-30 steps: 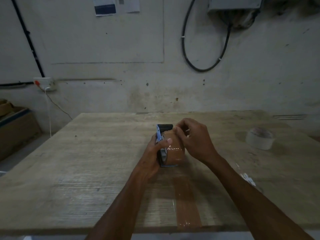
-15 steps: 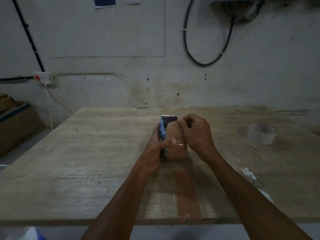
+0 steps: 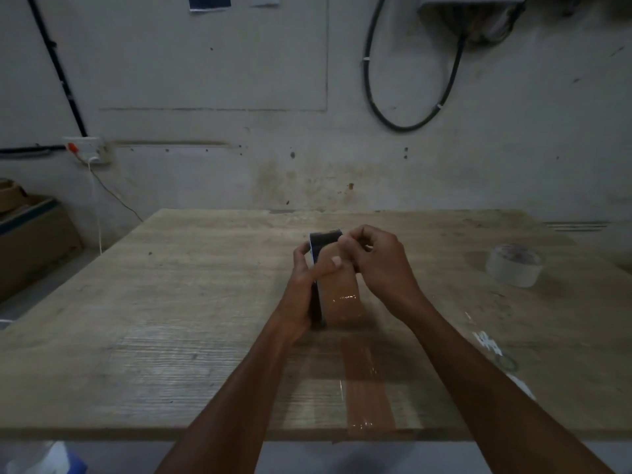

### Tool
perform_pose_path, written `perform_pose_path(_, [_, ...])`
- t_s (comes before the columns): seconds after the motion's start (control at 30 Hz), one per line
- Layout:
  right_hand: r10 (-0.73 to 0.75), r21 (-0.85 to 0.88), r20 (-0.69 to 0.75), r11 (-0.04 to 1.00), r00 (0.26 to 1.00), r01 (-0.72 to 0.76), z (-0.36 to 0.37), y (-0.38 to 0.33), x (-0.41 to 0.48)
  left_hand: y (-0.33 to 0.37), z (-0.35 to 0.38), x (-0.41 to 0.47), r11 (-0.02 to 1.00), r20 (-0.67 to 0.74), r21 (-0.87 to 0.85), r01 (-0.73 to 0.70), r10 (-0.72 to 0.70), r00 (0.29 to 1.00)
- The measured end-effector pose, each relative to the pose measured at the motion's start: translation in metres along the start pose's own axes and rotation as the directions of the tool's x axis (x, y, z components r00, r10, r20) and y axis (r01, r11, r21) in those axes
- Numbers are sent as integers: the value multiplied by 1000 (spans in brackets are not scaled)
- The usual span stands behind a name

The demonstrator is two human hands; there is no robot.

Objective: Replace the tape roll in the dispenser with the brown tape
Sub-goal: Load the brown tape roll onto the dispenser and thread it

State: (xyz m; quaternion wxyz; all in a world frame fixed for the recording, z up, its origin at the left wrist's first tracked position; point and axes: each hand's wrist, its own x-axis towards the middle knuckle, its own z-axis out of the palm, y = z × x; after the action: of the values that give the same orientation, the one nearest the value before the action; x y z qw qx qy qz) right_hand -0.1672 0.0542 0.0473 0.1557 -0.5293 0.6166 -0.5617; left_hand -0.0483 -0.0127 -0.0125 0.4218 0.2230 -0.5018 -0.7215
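The tape dispenser (image 3: 321,242), dark with a blue edge, stands upright at the middle of the wooden table (image 3: 171,302). The brown tape roll (image 3: 342,295) sits in it, glossy side toward me. My left hand (image 3: 304,285) grips the dispenser from the left, thumb pressed on the roll. My right hand (image 3: 379,265) is closed at the top of the roll, fingertips pinching where the tape meets the dispenser's head; the tape end itself is hidden. A pale, clear tape roll (image 3: 514,265) lies flat at the table's right.
A strip of brown tape (image 3: 367,395) is stuck to the table, running to its near edge. Small tape scraps (image 3: 492,347) lie at the right. A cardboard box (image 3: 30,244) stands on the floor at left. The wall with cables is behind.
The camera has tilted down slightly. Both hands stay on the dispenser; my right hand's fingertips have shifted a little toward the dispenser's head.
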Motion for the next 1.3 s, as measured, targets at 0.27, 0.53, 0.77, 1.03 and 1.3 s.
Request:
perform_pose_path(0.27, [101, 120, 123, 986, 987, -116, -6, -3, 5, 0, -3, 3, 1000, 12, -5, 22, -22, 1000])
perform_pose_path(0.53, [52, 33, 258, 997, 965, -63, -16, -9, 7, -2, -5, 4, 1000, 8, 28, 8, -9, 1000])
perform_pose_path(0.77, [78, -32, 211, 997, 974, -72, -13, -10, 7, -2, -4, 4, 999, 11, 37, 1, -1, 1000])
perform_pose_path(1.03, [-44, -222, 4, 974, 999, 44, -5, -5, 2, -1, -1, 3, 1000, 38, -18, -13, 14, 999])
perform_pose_path(1.3, [10, -173, -100, 984, 995, -27, 1, 4, 1, 2, 1, 2, 999, -15, -45, -21, 20, 1000])
